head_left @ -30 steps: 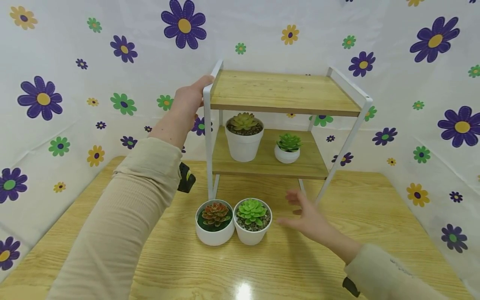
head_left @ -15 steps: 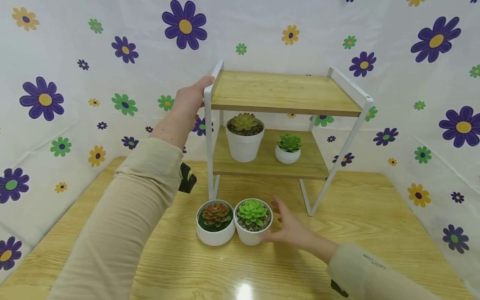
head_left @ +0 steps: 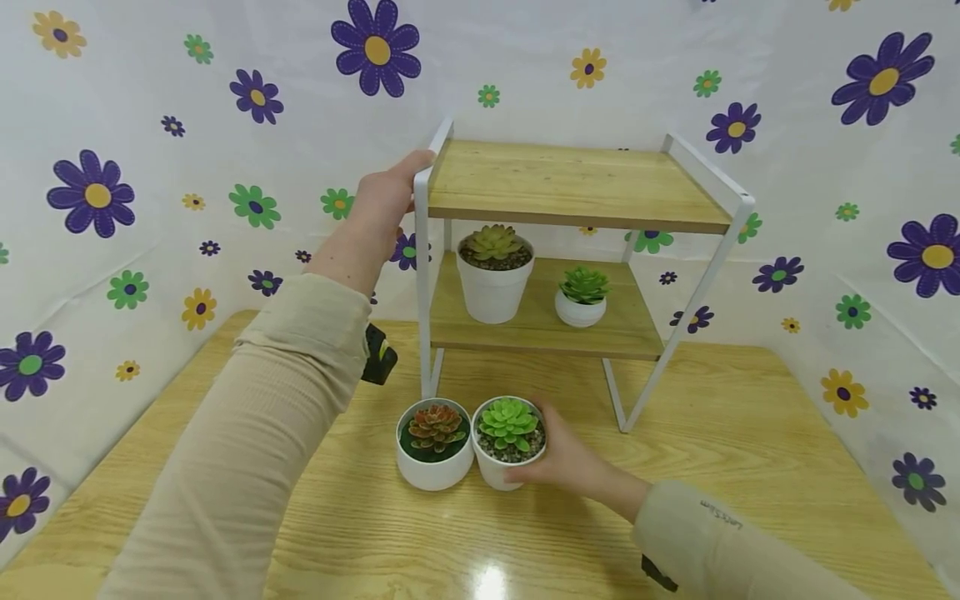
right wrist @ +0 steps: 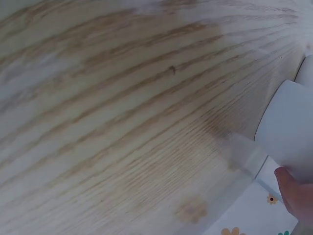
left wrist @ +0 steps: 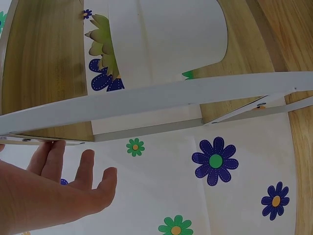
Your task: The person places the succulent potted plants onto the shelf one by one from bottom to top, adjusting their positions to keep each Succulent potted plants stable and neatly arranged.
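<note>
My left hand [head_left: 381,202] holds the upper left corner of a two-tier plant stand [head_left: 577,179] with a white metal frame and wooden boards. In the left wrist view, fingertips [left wrist: 55,156] reach under the top board's side rail, and two other fingers stand off it. Around the right side of a white pot [head_left: 495,473] with a bright green succulent [head_left: 507,423] wraps my right hand [head_left: 566,458], thumb in front and fingers behind. A lower, wider white pot [head_left: 435,475] with a reddish succulent [head_left: 437,427] stands right beside it, to the left. Both pots are on the table, before the stand.
On the lower board are a tall white pot [head_left: 495,292] with a yellow-green succulent and a small round white pot [head_left: 581,313] with a green one. The stand's slanted right leg [head_left: 651,387] meets the wooden table [head_left: 750,467]. A flower-patterned cloth [head_left: 525,50] hangs behind.
My right hand has moved left from beside the stand's right leg to the bright green succulent's pot and now grips it. My left hand stays on the stand.
</note>
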A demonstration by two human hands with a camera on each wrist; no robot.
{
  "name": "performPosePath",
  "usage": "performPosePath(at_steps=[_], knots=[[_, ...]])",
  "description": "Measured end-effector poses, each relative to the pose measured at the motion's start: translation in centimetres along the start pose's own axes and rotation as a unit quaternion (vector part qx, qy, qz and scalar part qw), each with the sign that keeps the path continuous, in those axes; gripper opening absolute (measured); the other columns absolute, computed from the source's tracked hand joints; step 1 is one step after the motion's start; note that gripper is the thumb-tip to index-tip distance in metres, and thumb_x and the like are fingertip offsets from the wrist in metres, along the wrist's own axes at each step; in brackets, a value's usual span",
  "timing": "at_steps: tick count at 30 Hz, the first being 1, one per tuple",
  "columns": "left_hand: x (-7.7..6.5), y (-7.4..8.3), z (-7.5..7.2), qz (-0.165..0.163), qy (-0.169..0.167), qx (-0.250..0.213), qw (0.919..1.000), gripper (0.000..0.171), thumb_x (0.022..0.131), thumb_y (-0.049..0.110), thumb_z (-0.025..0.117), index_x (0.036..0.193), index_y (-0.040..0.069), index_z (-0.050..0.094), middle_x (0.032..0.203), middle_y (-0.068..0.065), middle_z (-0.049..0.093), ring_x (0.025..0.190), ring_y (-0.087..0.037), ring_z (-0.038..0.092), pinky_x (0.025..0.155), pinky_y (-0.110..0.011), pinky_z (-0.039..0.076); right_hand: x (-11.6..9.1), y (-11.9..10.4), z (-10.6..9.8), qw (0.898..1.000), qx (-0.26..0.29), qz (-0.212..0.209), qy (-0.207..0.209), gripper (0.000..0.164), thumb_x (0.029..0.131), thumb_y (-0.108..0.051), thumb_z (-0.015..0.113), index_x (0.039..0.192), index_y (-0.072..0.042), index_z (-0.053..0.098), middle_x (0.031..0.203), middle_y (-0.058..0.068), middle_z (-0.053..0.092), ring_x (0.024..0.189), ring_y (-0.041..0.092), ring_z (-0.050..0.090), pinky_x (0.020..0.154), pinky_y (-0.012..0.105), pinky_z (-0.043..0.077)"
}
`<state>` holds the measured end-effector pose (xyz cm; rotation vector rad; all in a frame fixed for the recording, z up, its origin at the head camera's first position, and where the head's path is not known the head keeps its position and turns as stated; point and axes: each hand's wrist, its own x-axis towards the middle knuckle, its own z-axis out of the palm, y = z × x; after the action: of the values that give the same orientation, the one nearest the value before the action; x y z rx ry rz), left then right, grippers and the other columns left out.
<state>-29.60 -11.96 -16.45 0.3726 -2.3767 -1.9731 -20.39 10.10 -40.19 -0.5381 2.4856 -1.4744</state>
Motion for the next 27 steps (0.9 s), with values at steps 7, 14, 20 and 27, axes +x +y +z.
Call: performPosePath(at_steps=[7,14,20,27], knots=[[0.0,0.0,0.0,0.007,-0.002,-0.004,1.0,0.065,0.088,0.057,0.05,0.141,0.021,0.041,0.15,0.003,0.033,0.137,-0.017,0.032,0.116,-0.039,0.023,0.0,-0.1,0.2,0.999,0.012,0.035,0.015,0.101,0.063,-0.014,0.086,0.14,0.007,0.025,0.136,0.023,0.042,0.125,0.038,0.045,0.107,0.051,0.035],[0.1,0.1,0.1,0.004,0.002,-0.005,1.0,0.066,0.087,0.057,0.051,0.142,0.02,0.039,0.15,0.003,0.033,0.136,-0.017,0.033,0.116,-0.039,0.024,-0.5,-1.3,-0.8,0.999,-0.02,0.036,0.03,0.099,0.063,-0.018,0.087,0.139,0.007,0.028,0.135,0.023,0.045,0.124,0.038,0.047,0.103,0.052,0.039],[0.1,0.2,0.2,0.001,0.005,-0.007,1.0,0.068,0.087,0.056,0.051,0.143,0.019,0.037,0.149,0.003,0.034,0.135,-0.016,0.035,0.115,-0.037,0.026,-1.2,-3.6,-2.9,0.999,-0.033,0.004,0.015,0.093,0.065,-0.018,0.085,0.136,0.006,0.03,0.131,0.023,0.048,0.12,0.037,0.049,0.101,0.051,0.041],[0.1,0.1,0.2,-0.002,0.004,-0.005,1.0,0.07,0.087,0.057,0.051,0.144,0.02,0.035,0.15,0.003,0.033,0.136,-0.016,0.034,0.115,-0.037,0.026,-2.4,-7.9,-5.9,0.997,-0.072,-0.032,0.017,0.089,0.064,-0.022,0.086,0.134,0.002,0.035,0.13,0.019,0.051,0.12,0.035,0.05,0.101,0.052,0.041]])
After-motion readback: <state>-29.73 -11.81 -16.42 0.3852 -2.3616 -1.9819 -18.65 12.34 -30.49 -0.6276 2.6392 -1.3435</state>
